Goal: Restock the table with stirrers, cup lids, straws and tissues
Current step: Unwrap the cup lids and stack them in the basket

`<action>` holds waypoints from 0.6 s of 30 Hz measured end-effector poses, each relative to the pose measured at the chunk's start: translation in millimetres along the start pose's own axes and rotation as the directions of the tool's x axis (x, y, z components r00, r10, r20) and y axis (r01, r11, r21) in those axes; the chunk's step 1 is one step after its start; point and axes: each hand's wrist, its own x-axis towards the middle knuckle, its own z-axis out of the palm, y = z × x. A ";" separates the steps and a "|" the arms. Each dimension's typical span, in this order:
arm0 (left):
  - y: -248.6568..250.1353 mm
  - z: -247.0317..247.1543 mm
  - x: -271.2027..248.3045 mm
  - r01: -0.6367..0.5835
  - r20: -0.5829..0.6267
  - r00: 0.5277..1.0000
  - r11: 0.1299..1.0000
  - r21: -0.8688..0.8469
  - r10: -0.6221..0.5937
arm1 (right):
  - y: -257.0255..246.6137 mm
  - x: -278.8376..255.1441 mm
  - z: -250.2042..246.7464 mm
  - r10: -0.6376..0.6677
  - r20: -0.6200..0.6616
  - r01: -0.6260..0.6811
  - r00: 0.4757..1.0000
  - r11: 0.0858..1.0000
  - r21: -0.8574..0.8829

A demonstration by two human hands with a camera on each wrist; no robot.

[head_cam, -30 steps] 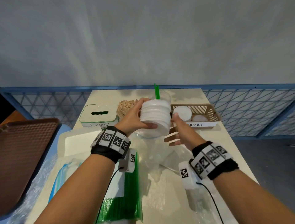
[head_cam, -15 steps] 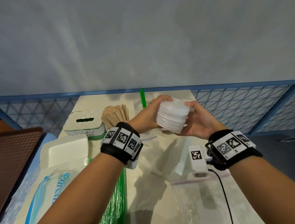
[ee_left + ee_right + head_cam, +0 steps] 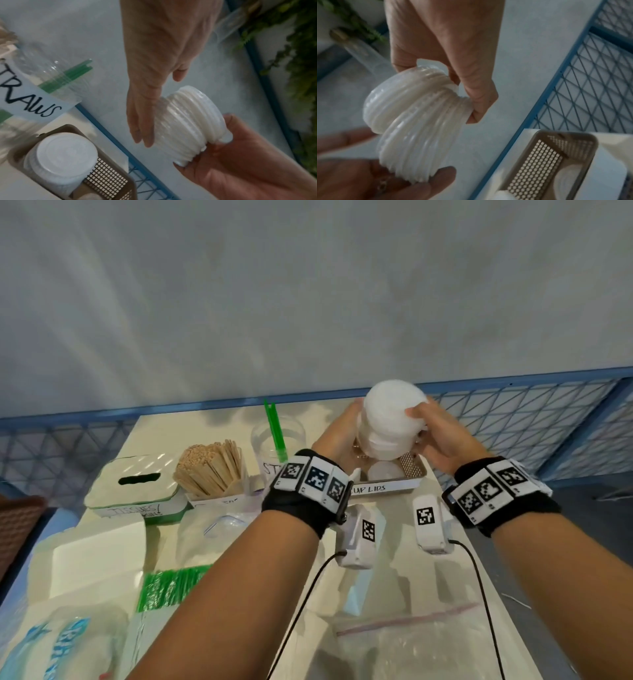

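I hold a stack of white cup lids (image 3: 390, 422) in the air, tilted, just above the brown mesh basket (image 3: 416, 470) labelled CUP LIDS. My right hand (image 3: 431, 422) grips the stack from the right, thumb on its top lid and fingers curled on the rim (image 3: 474, 108). My left hand (image 3: 337, 433) lies against the stack's left side with straight fingers (image 3: 142, 128). A few lids (image 3: 65, 152) sit in the basket (image 3: 109, 180). Both wrist views show the stack (image 3: 192, 124) (image 3: 419, 128) between the two hands.
Left of the basket stand a clear cup with green straws (image 3: 277, 436), a holder of wooden stirrers (image 3: 212, 470) and a tissue box (image 3: 133, 484). Nearer me lie a pack of green straws (image 3: 171, 587), a white box (image 3: 99, 556) and zip bags (image 3: 411, 642). A blue mesh railing (image 3: 513, 412) borders the table.
The stack has moved forward and to the right, from above the zip bags to above the basket. My right hand went from apart to gripping it, thumb on top.
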 end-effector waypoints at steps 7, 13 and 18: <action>-29.5 7.4 75.1 0.065 -0.076 0.996 0.991 0.119 -0.057 | 40.1 46.0 -29.5 0.017 -0.042 -0.022 0.999 0.993 -0.120; -52.3 8.0 109.2 0.115 -0.055 0.992 0.989 0.088 -0.111 | 70.0 73.6 -40.2 0.048 -0.106 -0.067 0.993 0.980 -0.185; -66.0 13.8 133.2 0.093 -0.059 0.995 0.982 0.164 -0.084 | 89.7 85.9 -49.4 0.119 -0.173 -0.154 0.978 0.967 -0.204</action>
